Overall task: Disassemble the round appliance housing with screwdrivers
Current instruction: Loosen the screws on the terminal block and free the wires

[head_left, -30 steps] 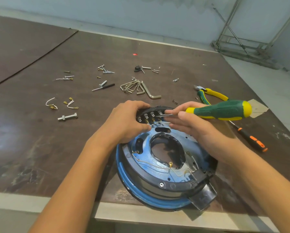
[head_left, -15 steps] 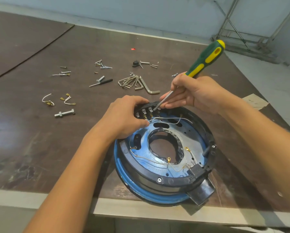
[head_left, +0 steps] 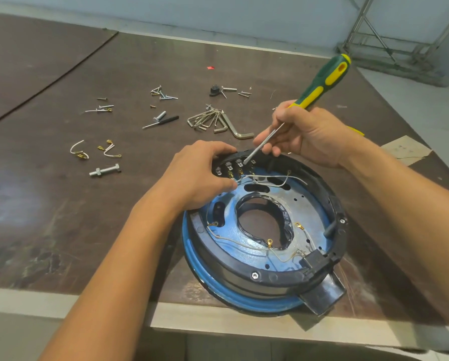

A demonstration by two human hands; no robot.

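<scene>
Fingers point(head_left: 213, 150) of left hand point(head_left: 200, 175) curl over black plastic terminal block point(head_left: 235, 165) on round blue-and-black appliance housing point(head_left: 270, 277), at near edge of brown table point(head_left: 48, 204). Right hand point(head_left: 309, 134) pinches green-and-yellow screwdriver point(head_left: 322, 84), tip on a terminal. Beyond: loose bright screws point(head_left: 163, 93), steel hex keys point(head_left: 215, 121). Judged partway; 2 rim fasteners point(head_left: 254, 275), thin wiring point(head_left: 267, 176) remain.

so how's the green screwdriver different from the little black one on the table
The green screwdriver has a thick green-and-yellow handle; the black screwdriver is slim and plain. The right hand holds the green one tilted; the black one lies flat, untouched. Both have metal shafts.
</scene>
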